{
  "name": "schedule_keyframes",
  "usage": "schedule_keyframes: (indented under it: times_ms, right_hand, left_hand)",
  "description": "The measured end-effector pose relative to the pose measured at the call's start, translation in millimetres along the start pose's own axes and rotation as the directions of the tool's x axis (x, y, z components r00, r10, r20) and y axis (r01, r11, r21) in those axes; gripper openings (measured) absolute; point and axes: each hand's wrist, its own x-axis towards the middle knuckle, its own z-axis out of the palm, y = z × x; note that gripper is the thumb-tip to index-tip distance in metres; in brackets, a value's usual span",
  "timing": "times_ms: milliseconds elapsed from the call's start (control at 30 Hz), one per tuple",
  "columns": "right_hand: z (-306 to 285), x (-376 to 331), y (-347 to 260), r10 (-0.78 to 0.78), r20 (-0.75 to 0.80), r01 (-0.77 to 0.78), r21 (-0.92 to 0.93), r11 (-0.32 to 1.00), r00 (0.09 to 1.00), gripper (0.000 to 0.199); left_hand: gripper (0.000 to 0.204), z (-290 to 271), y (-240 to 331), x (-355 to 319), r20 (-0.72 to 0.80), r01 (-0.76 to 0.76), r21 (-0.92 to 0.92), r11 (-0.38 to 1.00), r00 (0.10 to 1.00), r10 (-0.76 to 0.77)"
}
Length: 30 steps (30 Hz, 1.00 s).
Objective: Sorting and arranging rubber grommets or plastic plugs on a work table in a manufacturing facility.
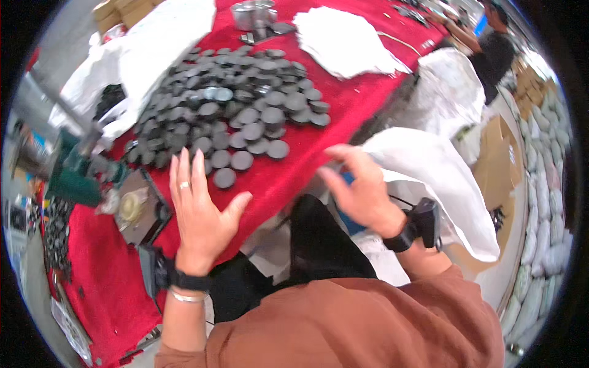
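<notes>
A large heap of dark grey, round, flat discs (253,115) lies on the red cloth (353,101) of the table. My left hand (201,214) is over the near edge of the heap, fingers stretched out and thumb apart, with nothing in it. To the right, past the table's near edge, my right hand (361,191) hangs in the air beside a white sack (423,162). Its thumb and fingers are apart and slightly bent, a little blurred, and no object shows between them. Both wrists carry black strapped devices.
A green metal bench tool (72,168) stands at the left beside a dark tray (144,205). White cloths (343,43) and metal cups (253,15) lie at the back. Cardboard (496,159) and stacked sacks (537,214) are at the right. Another person (494,55) works at the far right.
</notes>
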Motion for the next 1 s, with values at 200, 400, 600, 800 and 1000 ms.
schedule_keyframes:
  times_ms: [200,400,600,800,1000]
  right_hand:
    - [-26,-92,-5,-0.123,0.203,0.112,0.063,0.992,0.971,0.014]
    - [-154,-82,-36,-0.127,0.053,0.137,-0.455,0.880,0.991,0.051]
    - [-249,-165,-10,0.854,0.094,-0.202,-0.953,0.226,0.511,0.050]
    - [-148,-211,-35,0.412,0.609,0.051,-0.598,0.800,0.677,0.024]
    - [-205,-178,-42,0.305,0.220,-0.118,-0.599,0.792,0.927,0.046]
  left_hand:
    - [0.050,52,57,27,-0.095,-0.270,-0.155,0.950,0.961,0.258]
    - [0.039,82,154,3,0.898,0.787,-0.415,0.457,0.275,0.342]
    - [0.079,114,217,-17,0.871,0.957,-0.217,0.193,0.101,0.482]
    - [0.042,145,246,-42,0.883,0.885,-0.434,0.168,0.381,0.274]
    - [0.017,196,159,-85,0.859,0.818,-0.506,-0.275,0.448,-0.248]
